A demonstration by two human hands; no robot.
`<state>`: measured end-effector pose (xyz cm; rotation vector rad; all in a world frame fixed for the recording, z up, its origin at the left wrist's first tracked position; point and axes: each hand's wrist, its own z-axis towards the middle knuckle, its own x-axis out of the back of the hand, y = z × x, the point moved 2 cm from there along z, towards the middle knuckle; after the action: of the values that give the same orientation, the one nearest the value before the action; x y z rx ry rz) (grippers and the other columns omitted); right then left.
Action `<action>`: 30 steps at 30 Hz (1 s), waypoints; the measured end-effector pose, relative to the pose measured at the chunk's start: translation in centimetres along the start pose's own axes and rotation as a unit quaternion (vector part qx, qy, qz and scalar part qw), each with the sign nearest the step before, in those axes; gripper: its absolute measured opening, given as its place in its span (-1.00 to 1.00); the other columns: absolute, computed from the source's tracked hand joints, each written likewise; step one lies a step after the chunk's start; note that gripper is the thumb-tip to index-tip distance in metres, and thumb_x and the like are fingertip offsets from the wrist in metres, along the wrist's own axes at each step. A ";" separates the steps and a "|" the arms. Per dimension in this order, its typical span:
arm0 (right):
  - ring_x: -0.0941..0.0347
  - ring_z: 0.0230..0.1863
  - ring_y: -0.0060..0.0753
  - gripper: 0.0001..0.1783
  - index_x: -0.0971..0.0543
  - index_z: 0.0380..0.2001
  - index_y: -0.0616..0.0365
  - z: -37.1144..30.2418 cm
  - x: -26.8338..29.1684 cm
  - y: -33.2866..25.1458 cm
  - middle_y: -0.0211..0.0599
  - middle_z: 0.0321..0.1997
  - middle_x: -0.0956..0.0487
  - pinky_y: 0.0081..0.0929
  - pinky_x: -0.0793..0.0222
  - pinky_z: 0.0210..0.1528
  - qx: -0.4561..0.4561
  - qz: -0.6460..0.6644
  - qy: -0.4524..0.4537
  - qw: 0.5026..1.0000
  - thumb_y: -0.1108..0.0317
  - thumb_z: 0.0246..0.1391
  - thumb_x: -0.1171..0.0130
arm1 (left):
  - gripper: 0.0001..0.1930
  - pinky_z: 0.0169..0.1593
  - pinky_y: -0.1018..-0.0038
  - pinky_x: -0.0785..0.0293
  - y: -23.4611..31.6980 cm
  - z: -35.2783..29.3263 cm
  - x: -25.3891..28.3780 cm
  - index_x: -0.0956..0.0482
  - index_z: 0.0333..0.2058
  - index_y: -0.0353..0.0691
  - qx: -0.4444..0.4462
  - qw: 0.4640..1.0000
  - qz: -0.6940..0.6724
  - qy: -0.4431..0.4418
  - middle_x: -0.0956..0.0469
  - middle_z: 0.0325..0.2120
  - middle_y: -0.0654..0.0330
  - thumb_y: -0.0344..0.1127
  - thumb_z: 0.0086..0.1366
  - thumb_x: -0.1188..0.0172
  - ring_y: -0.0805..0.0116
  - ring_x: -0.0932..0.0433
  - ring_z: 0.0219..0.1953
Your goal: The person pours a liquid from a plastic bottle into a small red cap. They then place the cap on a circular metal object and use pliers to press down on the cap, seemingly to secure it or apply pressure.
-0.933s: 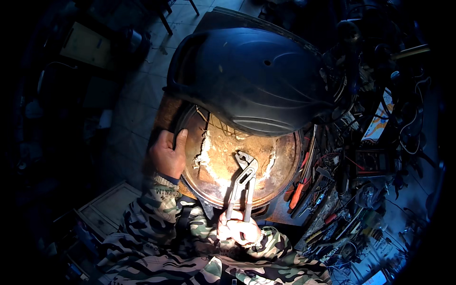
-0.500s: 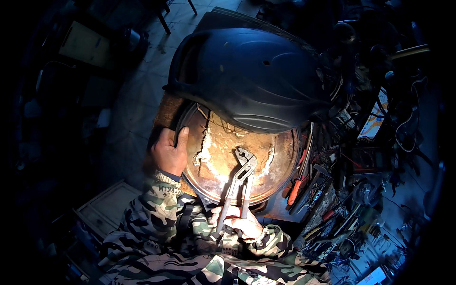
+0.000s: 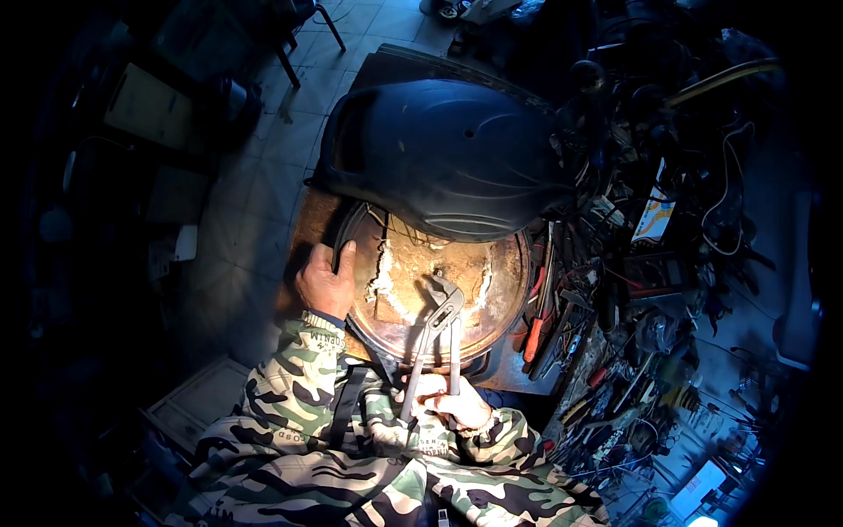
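Note:
A round, shallow metal pan [image 3: 367,323] with brown, rusty staining and ragged white patches lies brightly lit in front of me. A large dark shell [image 3: 439,154] covers its far part. My left hand [image 3: 327,283] is closed on the dark rim at the pan's left side, thumb over the edge. In my right hand [image 3: 463,406] are water pump pliers [image 3: 448,307], held by their handles, which are spread apart. Their head reaches over the middle of the pan, beside a small dark piece. Whether the jaws touch that piece, I cannot tell.
Right of the pan lies an orange-handled tool [image 3: 534,338] among many crowded hand tools. Beyond it are a meter [image 3: 654,272] and a white-and-yellow box [image 3: 654,215]. A wooden tray [image 3: 200,395] sits low at left. Stool legs [image 3: 285,61] stand on the tiled floor.
The whole view has shifted slightly. The pliers' head sits a little nearer to me over the pan, still in my right hand. My left hand keeps its hold on the rim.

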<state>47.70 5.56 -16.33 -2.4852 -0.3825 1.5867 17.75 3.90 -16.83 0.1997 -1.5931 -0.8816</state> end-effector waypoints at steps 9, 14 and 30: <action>-0.62 -0.03 -0.18 -0.14 -0.30 0.31 0.50 2.3 0.3 2.0 0.13 0.12 -0.59 -0.35 -0.56 0.02 0.058 0.059 0.015 0.996 0.23 0.05 -0.38 | -0.53 -0.44 0.06 -0.34 -0.3 0.2 0.0 -0.42 -0.55 -0.27 -0.014 0.999 -0.004 -0.031 -0.44 -0.68 -0.04 -0.01 0.27 -0.35 -0.20 -0.45 -0.58; -0.61 -0.06 -0.33 -0.30 -0.38 0.27 0.45 2.8 -0.3 2.5 -0.02 0.10 -0.62 -0.40 -0.53 0.01 0.060 0.074 0.022 0.995 0.39 0.05 -0.20 | -0.51 -0.49 0.14 -0.26 -0.2 0.2 -0.1 -0.37 -0.57 -0.27 -0.034 0.999 -0.027 -0.019 -0.33 -0.74 0.04 -0.03 0.28 -0.36 0.00 -0.32 -0.66; -0.64 -0.01 -0.16 -0.19 -0.35 0.26 0.50 2.8 0.9 2.9 0.13 0.11 -0.60 -0.31 -0.57 0.05 0.048 0.056 0.017 0.997 0.18 0.08 -0.38 | -0.51 -0.51 0.15 -0.20 -0.4 0.2 -0.2 -0.36 -0.58 -0.27 -0.046 0.999 -0.028 -0.007 -0.29 -0.77 0.07 -0.04 0.29 -0.37 0.09 -0.29 -0.70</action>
<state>45.85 3.08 -19.06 -2.4959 -0.1617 1.5610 17.54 3.84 -17.25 0.1730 -1.5629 -0.9992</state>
